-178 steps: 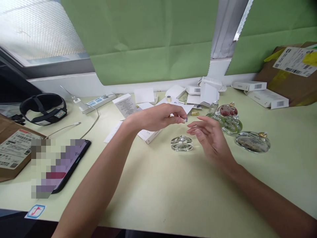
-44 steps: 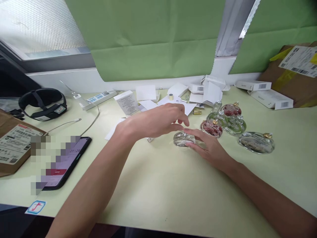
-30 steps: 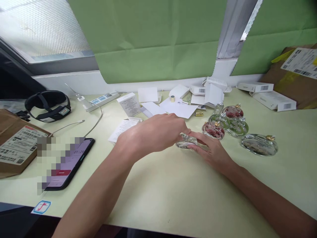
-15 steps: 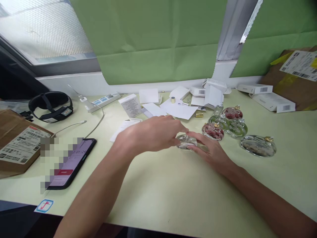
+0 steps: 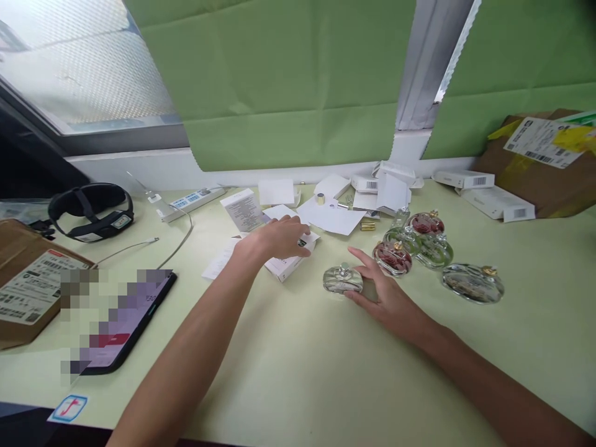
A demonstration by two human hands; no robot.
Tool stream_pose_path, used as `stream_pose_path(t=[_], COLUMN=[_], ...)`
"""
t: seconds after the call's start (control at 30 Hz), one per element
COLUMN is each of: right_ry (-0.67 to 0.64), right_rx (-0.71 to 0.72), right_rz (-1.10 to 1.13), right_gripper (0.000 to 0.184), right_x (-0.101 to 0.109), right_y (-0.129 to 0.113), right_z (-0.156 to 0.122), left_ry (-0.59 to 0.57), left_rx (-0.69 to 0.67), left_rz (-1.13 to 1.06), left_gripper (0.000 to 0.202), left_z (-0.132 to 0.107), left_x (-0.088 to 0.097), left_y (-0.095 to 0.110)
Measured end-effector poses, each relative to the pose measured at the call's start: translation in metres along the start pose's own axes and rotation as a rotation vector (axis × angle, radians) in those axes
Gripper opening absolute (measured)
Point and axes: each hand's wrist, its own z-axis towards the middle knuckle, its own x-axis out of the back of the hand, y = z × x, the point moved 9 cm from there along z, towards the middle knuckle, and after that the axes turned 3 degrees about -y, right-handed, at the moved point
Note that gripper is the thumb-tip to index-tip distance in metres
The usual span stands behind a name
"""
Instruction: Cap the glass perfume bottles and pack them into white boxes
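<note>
A small clear glass perfume bottle [image 5: 343, 280] with a silver neck and no cap stands on the table. My right hand [image 5: 384, 292] steadies it from the right, thumb at its front and fingers at its side, with the index finger raised. My left hand [image 5: 282, 239] hovers, palm down, over a white box [image 5: 284, 268]. Its thumb and fingers are apart, and a small dark patch shows between them. Close by on the right are several decorated glass bottles, one red-filled [image 5: 392, 257], one green [image 5: 434, 250] and a larger clear one [image 5: 472, 284].
White cartons and papers [image 5: 333, 217] lie along the back, with a gold cap [image 5: 367, 226] among them. A phone [image 5: 133, 329], a cable, a power strip [image 5: 195, 202] and a black headset [image 5: 90, 211] are on the left. Cardboard boxes [image 5: 28, 285] flank both sides.
My left hand has left the bottle's top and moved left to the white box. The right hand stays at the bottle. The view has tilted slightly.
</note>
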Motion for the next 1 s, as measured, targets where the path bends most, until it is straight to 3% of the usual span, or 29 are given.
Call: stream_pose_path(t=[0.13,0.23,0.4,0.57,0.67,0.77,0.87,1.0], right_ry=[-0.052,-0.067,-0.065,-0.069,-0.071,-0.08,-0.082,-0.075], right_rx=[-0.026,-0.018,-0.002,0.003,0.016,0.015,0.019,0.045], right_rz=[0.109,0.2,0.181,0.181,0.184,0.2,0.198,0.174], right_gripper=[0.078,0.077,0.07,0.071,0.071,0.07,0.071,0.07], right_x=[-0.008,-0.012,-0.01,-0.009,-0.01,-0.012,-0.011,-0.008], right_y=[0.003,0.003,0.001,0.0,0.001,0.002,0.001,-0.004], right_z=[0.0,0.001,0.003,0.003,0.003,0.004,0.004,0.003], left_ry=[0.197,0.236,0.252,0.36,0.39,0.419,0.324,0.233], left_rx=[-0.247,-0.376,-0.231,-0.041,-0.014,-0.168,-0.349,-0.376], left_rz=[-0.016,0.035,0.111,0.086,0.072,0.056,0.079,0.166], left_gripper=[0.039,0.031,0.036,0.037,0.035,0.033,0.037,0.045], left_z=[0.008,0.027,0.056,0.039,0.027,0.032,0.06,0.107], left_x=[0.013,0.005,-0.005,0.02,0.034,0.043,0.037,0.026], left_y=[0.043,0.073,0.069,0.031,0.023,0.045,0.077,0.097])
